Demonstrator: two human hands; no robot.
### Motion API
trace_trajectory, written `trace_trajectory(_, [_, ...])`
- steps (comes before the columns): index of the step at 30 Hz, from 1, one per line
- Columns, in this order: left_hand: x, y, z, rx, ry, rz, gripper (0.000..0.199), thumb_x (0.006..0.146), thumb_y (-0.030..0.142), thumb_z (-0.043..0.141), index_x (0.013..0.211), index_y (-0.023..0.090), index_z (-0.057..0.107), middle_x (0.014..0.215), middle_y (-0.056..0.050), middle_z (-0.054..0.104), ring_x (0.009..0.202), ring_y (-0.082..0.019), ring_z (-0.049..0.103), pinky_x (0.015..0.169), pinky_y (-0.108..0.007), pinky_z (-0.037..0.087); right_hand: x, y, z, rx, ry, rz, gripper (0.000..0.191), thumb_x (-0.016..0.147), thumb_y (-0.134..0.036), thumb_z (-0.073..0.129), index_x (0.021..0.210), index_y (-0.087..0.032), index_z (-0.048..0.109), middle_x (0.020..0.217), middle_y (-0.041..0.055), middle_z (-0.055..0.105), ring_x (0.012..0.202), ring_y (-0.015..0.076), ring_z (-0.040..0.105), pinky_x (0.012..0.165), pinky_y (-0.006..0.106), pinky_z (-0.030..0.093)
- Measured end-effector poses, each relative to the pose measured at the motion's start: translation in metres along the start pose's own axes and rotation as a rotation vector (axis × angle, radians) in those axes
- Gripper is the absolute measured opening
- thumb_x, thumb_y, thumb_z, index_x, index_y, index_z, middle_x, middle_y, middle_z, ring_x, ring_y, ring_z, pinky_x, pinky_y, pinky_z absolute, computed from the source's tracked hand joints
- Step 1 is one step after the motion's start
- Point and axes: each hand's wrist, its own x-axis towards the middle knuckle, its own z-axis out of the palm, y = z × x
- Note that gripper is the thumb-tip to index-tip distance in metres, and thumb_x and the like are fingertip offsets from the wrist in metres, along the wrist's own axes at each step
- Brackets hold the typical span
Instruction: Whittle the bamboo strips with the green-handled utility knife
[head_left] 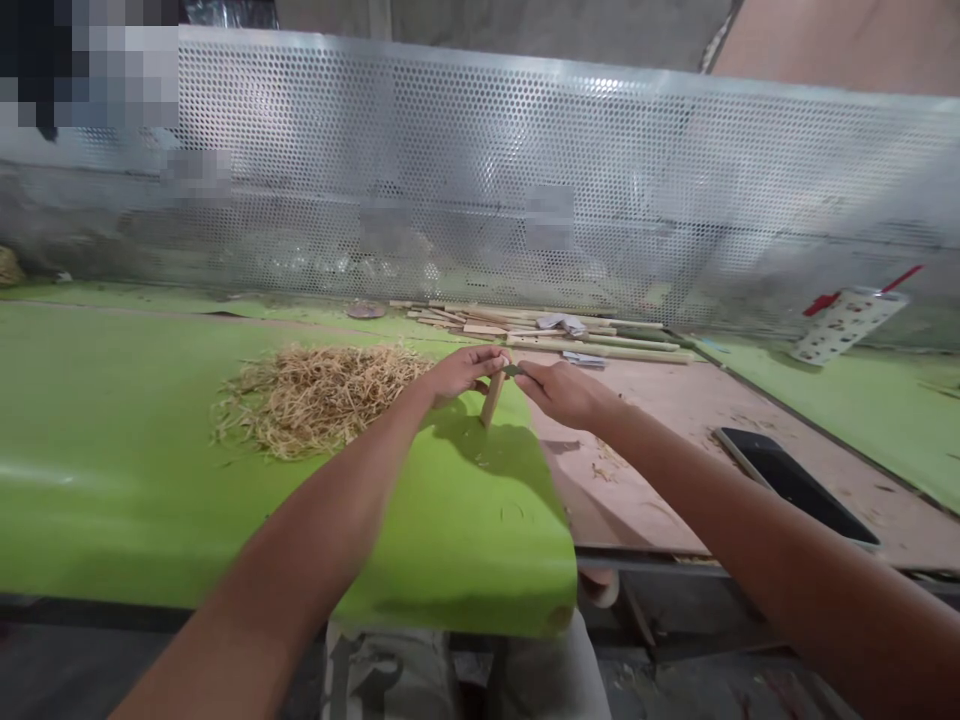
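Observation:
Near the middle of the bench a flat wooden strip (493, 398) stands almost upright on a green sheet (465, 540), its top between my hands. My left hand (466, 372) is closed at the top of this strip; a small pale bit shows at its fingertips, too small to name. From the right, my right hand (562, 392) is closed on a small dark flat piece (513, 370), which meets the strip's top. Whether that piece is a blade I cannot tell. Left of my left hand lies a heap of thin curly wood shavings (322, 395).
Behind my hands lie several long bamboo or wood sticks (600, 345) and a crumpled cloth (562, 324). A phone (795, 485) rests on the brown board (645, 500). A patterned tumbler (851, 325) leans at right. A perforated metal panel (480, 150) closes off the back.

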Motion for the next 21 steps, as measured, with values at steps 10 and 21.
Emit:
trace_trajectory(10, [0.006,-0.005,-0.002,-0.027,-0.058,0.027,0.034,0.076,0.049,0.063,0.086,0.017,0.062,0.085,-0.003,0.059,0.079,-0.013,0.055,0.077,-0.032,0.045,0.001,-0.014,0.031,-0.16,-0.304,-0.074,0.042,0.097,-0.04,0.025,0.109,-0.019,0.06,0.08,0.0111,0.069,0.069,0.0216,0.063,0.055,0.029,0.037])
trace_trajectory(21, [0.011,-0.015,-0.007,-0.078,-0.029,0.039,0.033,0.076,0.05,0.063,0.086,0.018,0.061,0.083,-0.003,0.058,0.077,-0.013,0.055,0.077,-0.034,0.046,-0.007,-0.004,0.004,-0.123,-0.226,-0.015,0.04,0.097,-0.04,0.023,0.12,-0.021,0.05,0.081,0.0087,0.068,0.063,0.0209,0.059,0.05,0.027,0.03])
